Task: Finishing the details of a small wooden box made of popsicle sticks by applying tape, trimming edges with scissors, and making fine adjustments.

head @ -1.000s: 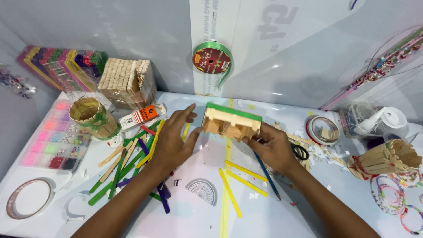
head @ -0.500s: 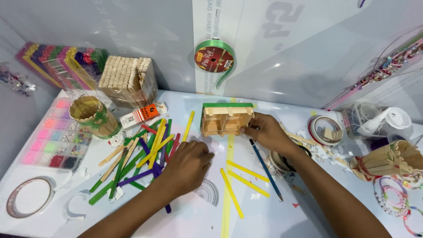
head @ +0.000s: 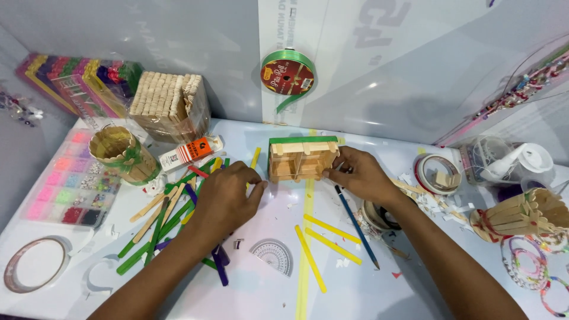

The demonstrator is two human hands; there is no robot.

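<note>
Here the right hand (head: 361, 175) pinches the side of the little stick house (head: 301, 159), steadying it upright mid-desk (head: 415, 278), while the left hand (head: 228, 198), fingers loosely curled and holding nothing visible, rests over the coloured sticks (head: 160, 228) beside it.

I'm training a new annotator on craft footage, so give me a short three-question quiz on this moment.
1. True or false: the right hand touches the little stick-built house.
2. Which colour is the strip along the top edge of the house: A red, B green, C blue?
3. What does the left hand rest over?

Key
1. True: its fingers meet the right side of the house.
2. B, green.
3. The pile of coloured craft sticks lying on the table; whether it grips one cannot be told. The blue pencil lies untouched below the right hand.
</note>
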